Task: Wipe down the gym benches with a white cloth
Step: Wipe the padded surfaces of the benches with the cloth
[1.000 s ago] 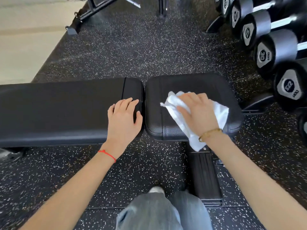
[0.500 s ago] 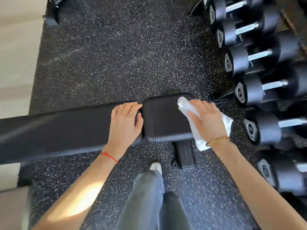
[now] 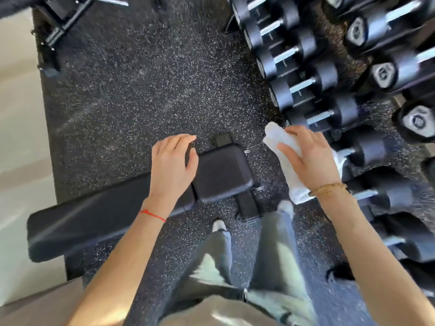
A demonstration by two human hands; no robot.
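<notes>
My right hand [image 3: 310, 161] grips the white cloth [image 3: 286, 158] off the bench's seat pad [image 3: 221, 175], beside the dumbbells [image 3: 313, 83]; my left hand [image 3: 173, 165] (fingers together, loosely curved) hovers over the bench gap.

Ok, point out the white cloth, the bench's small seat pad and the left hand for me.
white cloth [image 3: 281, 147]: head view, on the bare fold between thumb and fingers.
seat pad [image 3: 222, 174]: head view, middle of its top face.
left hand [image 3: 173, 165]: head view, back of the hand.

Black bench [image 3: 98, 215] and, seemingly, dumbbell rack [image 3: 313, 90] stand on speckled floor [image 3: 146, 90].
</notes>
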